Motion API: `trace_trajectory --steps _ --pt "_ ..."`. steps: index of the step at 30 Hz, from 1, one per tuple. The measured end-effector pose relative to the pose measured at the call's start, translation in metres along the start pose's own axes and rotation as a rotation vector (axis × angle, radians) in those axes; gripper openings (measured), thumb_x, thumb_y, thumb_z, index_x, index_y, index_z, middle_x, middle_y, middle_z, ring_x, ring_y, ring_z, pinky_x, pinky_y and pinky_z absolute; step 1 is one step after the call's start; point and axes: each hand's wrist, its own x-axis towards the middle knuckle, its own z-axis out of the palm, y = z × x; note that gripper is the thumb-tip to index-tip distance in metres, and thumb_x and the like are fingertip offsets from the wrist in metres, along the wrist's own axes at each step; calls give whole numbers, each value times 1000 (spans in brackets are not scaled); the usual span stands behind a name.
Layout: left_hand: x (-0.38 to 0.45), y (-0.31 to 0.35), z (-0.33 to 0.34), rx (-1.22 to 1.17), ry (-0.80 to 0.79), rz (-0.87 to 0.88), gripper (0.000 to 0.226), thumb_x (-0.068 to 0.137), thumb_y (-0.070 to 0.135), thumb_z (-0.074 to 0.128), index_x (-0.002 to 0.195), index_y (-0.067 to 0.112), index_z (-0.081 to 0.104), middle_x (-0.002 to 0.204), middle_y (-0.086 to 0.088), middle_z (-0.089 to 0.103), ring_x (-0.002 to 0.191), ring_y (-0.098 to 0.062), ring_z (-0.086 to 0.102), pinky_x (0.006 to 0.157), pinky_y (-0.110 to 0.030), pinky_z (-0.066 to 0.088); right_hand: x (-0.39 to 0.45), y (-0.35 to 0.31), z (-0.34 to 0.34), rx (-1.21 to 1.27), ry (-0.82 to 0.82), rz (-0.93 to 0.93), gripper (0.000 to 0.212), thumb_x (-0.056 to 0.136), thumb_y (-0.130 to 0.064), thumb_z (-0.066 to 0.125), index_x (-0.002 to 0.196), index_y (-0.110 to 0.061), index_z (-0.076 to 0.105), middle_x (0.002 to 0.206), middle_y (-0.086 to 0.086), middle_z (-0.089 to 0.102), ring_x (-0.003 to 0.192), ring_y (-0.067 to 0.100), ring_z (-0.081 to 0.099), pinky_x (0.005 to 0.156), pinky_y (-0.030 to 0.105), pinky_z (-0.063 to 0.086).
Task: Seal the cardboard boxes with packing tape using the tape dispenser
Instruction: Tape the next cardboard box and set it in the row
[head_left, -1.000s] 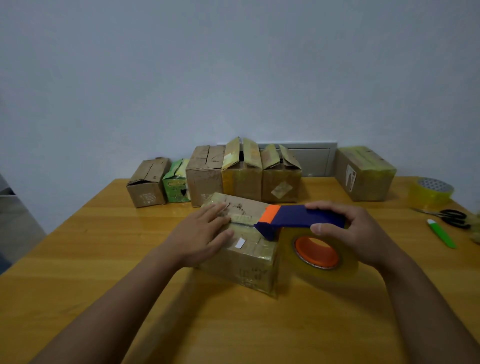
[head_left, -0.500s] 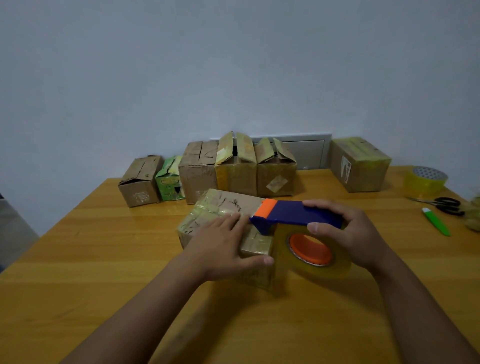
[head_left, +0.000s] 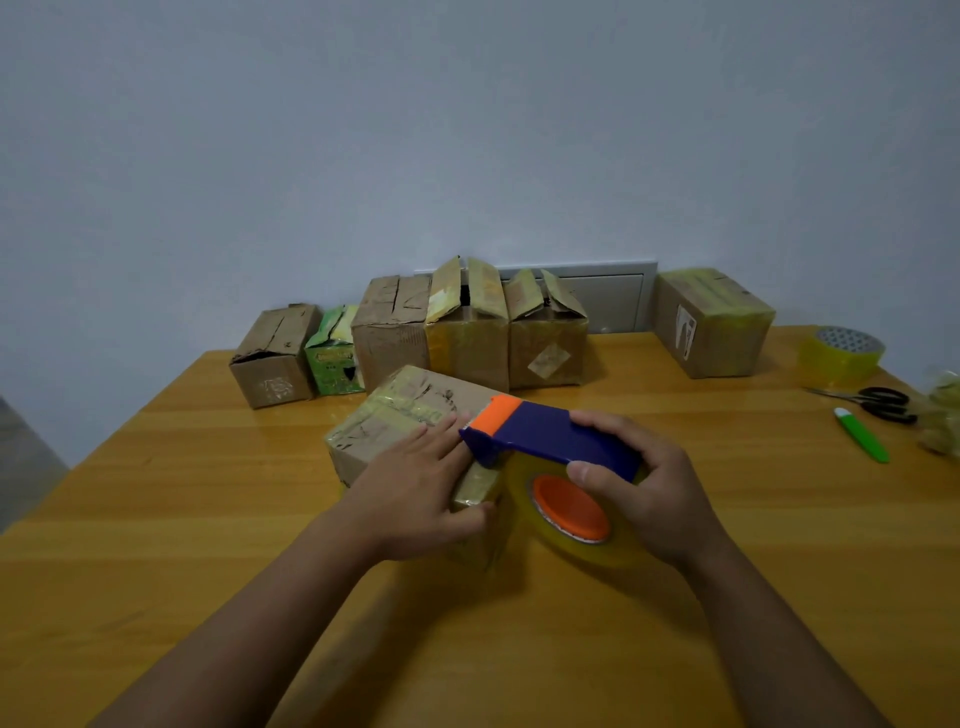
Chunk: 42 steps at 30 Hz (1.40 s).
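Observation:
A cardboard box with tape across its top lies at the middle of the wooden table. My left hand lies flat on the box's near top corner, fingers straight, thumb down the near side. My right hand grips the blue and orange tape dispenser, whose orange nose rests on the box top beside my left fingers. Its yellowish tape roll with an orange hub hangs to the right of the box.
A row of several boxes stands along the far edge, some with flaps up. A taped box sits at the back right. At the right lie a spare tape roll, scissors and a green cutter.
My left hand slid toward me along the box top to its near corner, thumb now over the near side. The dispenser has stayed at the box top with my right hand.

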Motion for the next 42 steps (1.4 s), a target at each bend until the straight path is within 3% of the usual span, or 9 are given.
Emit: trace_trajectory --steps 6,11,16,25,29,31,34,38,42 --pt "2 -2 -1 -5 -3 -23 82 82 75 23 153 34 17 160 6 23 145 -11 22 109 -29 27 -10 4 -2 17 -2 27 51 63 -59 70 113 -53 62 119 -30 56 110 -4 54 75 16 51" --pt "3 -1 0 21 -20 -46 88 78 77 18 155 33 13 162 7 14 148 -10 14 113 -30 23 -18 1 -4 -10 14 25 58 62 -60 71 118 -49 60 126 -23 54 109 -7 53 75 14 51" --pt "3 1 -3 33 -46 -51 87 81 74 24 155 32 7 163 7 6 148 -9 10 113 -26 16 -20 -5 -9 13 49 29 49 67 -44 75 114 -45 62 116 -31 58 106 -11 53 75 12 49" --pt "1 3 -2 34 -28 -52 89 74 75 16 154 37 11 163 7 6 149 -10 8 115 -30 17 -29 -8 -14 -64 40 43 51 67 -48 73 117 -48 61 123 -26 54 109 -12 51 75 13 50" --pt "1 5 -1 32 -22 -72 87 74 74 18 153 41 5 163 7 6 148 -10 8 115 -32 19 -38 -5 -24 -42 52 67 48 62 -55 74 110 -55 63 115 -34 57 105 -15 51 72 10 48" --pt "1 4 -1 38 -29 -75 85 75 74 19 153 43 3 163 7 5 148 -9 7 115 -32 19 -41 -4 -31 -60 30 64 54 57 -64 69 110 -61 60 115 -43 53 106 -15 50 72 12 48" --pt "-4 6 -3 50 -44 -91 85 76 75 18 153 42 1 163 6 4 149 -11 8 114 -32 20 -41 0 -33 -39 -5 78 53 56 -64 68 109 -62 61 117 -38 54 106 -13 51 73 15 49" --pt "-23 3 -9 71 -51 -184 90 69 76 8 151 44 -5 163 5 3 149 -13 10 112 -34 27 -25 5 -18 -6 -75 78 52 60 -58 72 111 -53 62 124 -27 53 106 -15 51 75 8 46" --pt "-39 -10 -11 91 -42 -323 78 72 73 7 145 55 -13 163 -1 5 149 -19 11 110 -39 32 1 9 9 29 -193 74 45 72 -40 72 114 -48 61 123 -24 54 105 -14 53 77 9 47"
